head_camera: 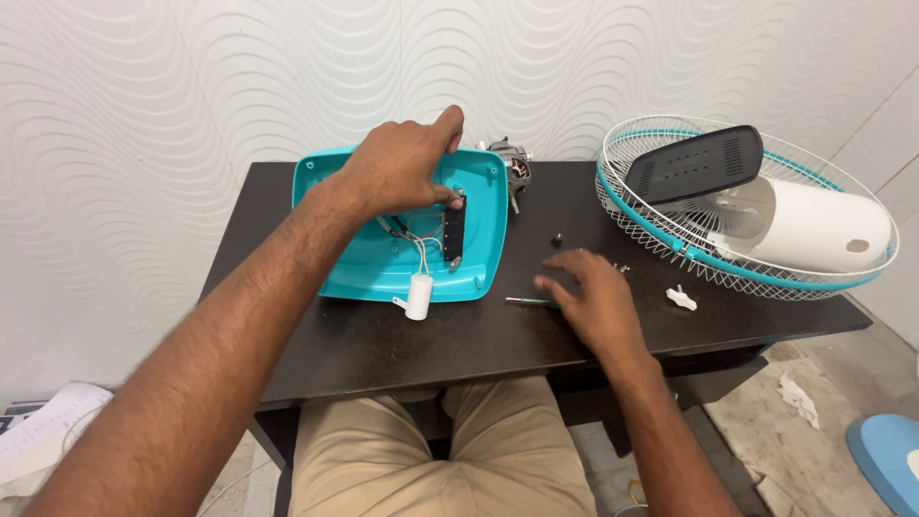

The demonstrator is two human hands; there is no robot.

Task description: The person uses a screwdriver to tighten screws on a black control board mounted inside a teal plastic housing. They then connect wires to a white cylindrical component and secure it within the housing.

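A right hand [592,295] lies flat, fingers together, on a dark table [459,335], covering a green-handled screwdriver [528,302]. Beyond, the left hand [397,168] steadies an upturned turquoise fan base [479,206], fingertips seemingly pinching its black switch block [454,233]; a wire guard [661,225] sits aside.

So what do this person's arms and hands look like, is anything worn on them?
Both forearms are bare, with no sleeves in view. The left hand and right hand carry no gloves, rings, watch or bands that I can see. Lower down, the person wears tan trousers.
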